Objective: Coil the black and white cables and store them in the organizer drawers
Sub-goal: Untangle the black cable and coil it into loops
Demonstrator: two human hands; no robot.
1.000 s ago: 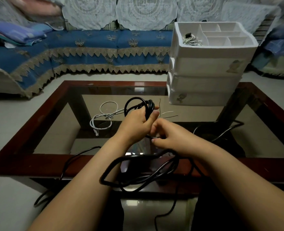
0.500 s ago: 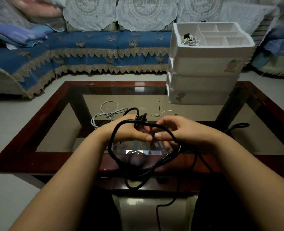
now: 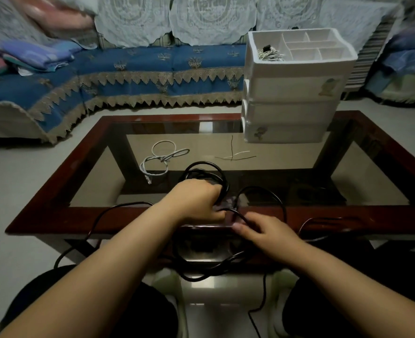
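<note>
Over the near edge of the glass table (image 3: 55, 215), left hand (image 3: 196, 201) clenched round the looped black cable (image 3: 209, 172), right hand (image 3: 265, 232) pinching a strand, white cable (image 3: 162, 157) lying loose beyond, organizer (image 3: 292, 93) far right.

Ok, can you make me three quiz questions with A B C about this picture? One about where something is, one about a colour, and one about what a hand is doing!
1. Where does the white cable lie?
A. on the glass table
B. on the sofa
C. on the floor

2. What colour is the cable being coiled?
A. white
B. red
C. black

3. What is the left hand doing?
A. resting flat
B. gripping cable loops
C. opening a drawer

Answers:
1 A, it lies loose on the glass, left of the hands.
2 C, the black cable loops above the fist.
3 B, its fingers curl round the loops.
</note>
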